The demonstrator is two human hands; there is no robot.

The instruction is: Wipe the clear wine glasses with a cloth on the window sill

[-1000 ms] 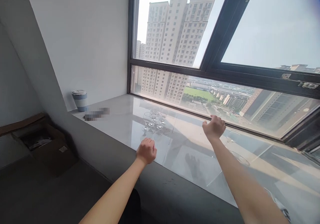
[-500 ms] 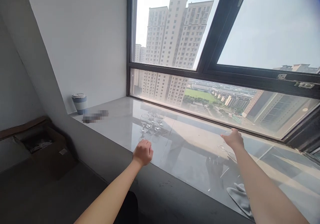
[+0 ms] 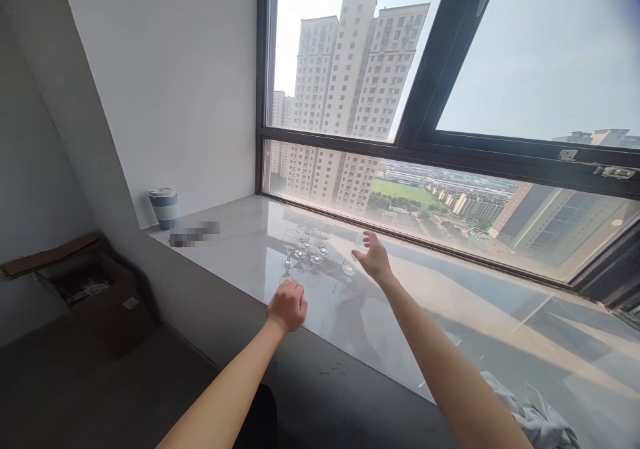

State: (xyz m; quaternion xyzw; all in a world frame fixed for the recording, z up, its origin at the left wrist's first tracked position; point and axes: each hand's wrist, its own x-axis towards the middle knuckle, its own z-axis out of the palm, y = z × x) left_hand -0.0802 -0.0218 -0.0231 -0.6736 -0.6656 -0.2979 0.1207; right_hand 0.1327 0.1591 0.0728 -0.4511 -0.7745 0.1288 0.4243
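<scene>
My right hand (image 3: pixel 374 259) is curved around the bowl of a clear stemmed glass (image 3: pixel 349 269), thumb on the near side and fingers behind. The glass stands upright low over the glossy sill; whether its foot touches the surface is hard to tell. To its left, several similar stemmed glasses (image 3: pixel 316 255) stand upright in a close group. My left hand (image 3: pixel 287 305) is closed in a loose fist at the sill's front edge, just in front of those glasses and apart from them. Nothing shows in it.
A blue and white lidded cup (image 3: pixel 164 209) stands at the sill's (image 3: pixel 225 235) left end, beside a blurred-out item (image 3: pixel 195 233). A grey cloth (image 3: pixel 543 412) lies at the right, partly behind my right forearm. The window (image 3: pixel 330 143) runs along the back. An open cardboard box (image 3: pixel 107 309) sits lower left.
My right hand has carried the stemmed glass leftward along the sill, close to the group. More of the grey cloth's right side shows. My left hand has stayed put.
</scene>
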